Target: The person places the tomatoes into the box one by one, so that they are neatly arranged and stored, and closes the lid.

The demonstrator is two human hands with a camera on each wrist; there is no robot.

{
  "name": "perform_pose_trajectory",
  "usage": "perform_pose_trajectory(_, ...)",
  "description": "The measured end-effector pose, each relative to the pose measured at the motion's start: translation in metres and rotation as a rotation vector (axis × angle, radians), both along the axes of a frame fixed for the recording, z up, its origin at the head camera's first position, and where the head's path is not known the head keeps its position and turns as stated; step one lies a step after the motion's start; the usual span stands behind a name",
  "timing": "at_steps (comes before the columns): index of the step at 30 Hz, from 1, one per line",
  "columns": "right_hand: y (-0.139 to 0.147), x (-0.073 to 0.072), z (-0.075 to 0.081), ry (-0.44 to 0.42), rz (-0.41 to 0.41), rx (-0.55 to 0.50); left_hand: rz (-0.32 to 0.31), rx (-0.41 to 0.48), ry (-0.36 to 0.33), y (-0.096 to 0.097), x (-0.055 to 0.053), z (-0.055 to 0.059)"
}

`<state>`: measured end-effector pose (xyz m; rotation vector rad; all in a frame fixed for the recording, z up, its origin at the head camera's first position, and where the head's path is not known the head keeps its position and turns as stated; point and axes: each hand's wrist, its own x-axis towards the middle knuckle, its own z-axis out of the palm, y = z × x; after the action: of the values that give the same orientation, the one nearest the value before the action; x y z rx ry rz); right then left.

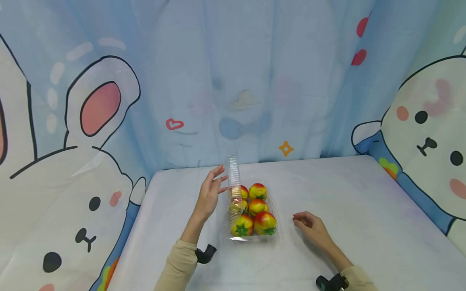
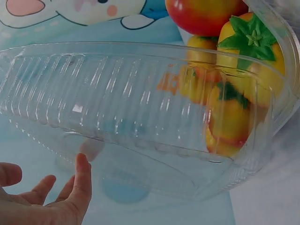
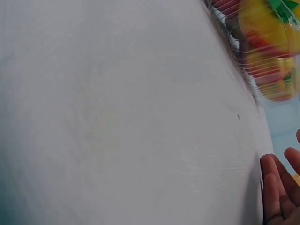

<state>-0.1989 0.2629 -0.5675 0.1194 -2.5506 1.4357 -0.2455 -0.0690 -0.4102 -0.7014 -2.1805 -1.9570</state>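
A clear plastic clamshell box (image 1: 251,238) lies on the table, its ribbed lid (image 1: 234,171) raised upright along the left side. Several red-and-yellow fruits (image 1: 265,221) with green leafy tops fill the base in rows. Just outside the lid is my left hand (image 1: 208,196), fingers spread and loosely bent. In the left wrist view a fingertip (image 2: 82,161) of it is at the lid's outer face; whether it touches, I cannot tell. My right hand (image 1: 314,231) is to the right of the box, apart from it, holding nothing, with fingers loosely bent near the tabletop.
A white cloth covers the table (image 1: 349,194). Behind and on both sides hangs a light blue curtain (image 1: 236,72) printed with white cartoon rabbits. Black wrist devices (image 1: 206,254) are strapped at both cuffs.
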Motion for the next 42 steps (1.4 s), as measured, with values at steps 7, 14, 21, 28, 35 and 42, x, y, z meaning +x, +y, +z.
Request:
perform_pose_trajectory(7, -0.003, 0.005, -0.004, 0.012, -0.034, -0.009, -0.033, 0.027, -0.013, 0.004, -0.004, -0.009)
perform_pose_trajectory(14, -0.005, 0.005, -0.004, 0.019, -0.02, -0.023, -0.027, 0.018, 0.043, 0.012, -0.006, -0.017)
perform_pose_trajectory(21, -0.006, 0.005, -0.006, 0.008, -0.036, -0.014, -0.077, 0.025, -0.067, 0.018, -0.002, -0.022)
perform_pose_trajectory(28, -0.006, 0.008, -0.004, -0.019, -0.063, -0.011, -0.115, 0.004, -0.129, 0.024, 0.005, -0.028)
perform_pose_trajectory(35, -0.004, 0.008, -0.007, -0.015, -0.072, -0.019, -0.122, -0.024, -0.151, 0.028, 0.025, -0.009)
perform_pose_trajectory(42, -0.005, 0.011, -0.005, -0.002, -0.051, -0.045, -0.121, -0.079, -0.167, 0.031, 0.029, -0.009)
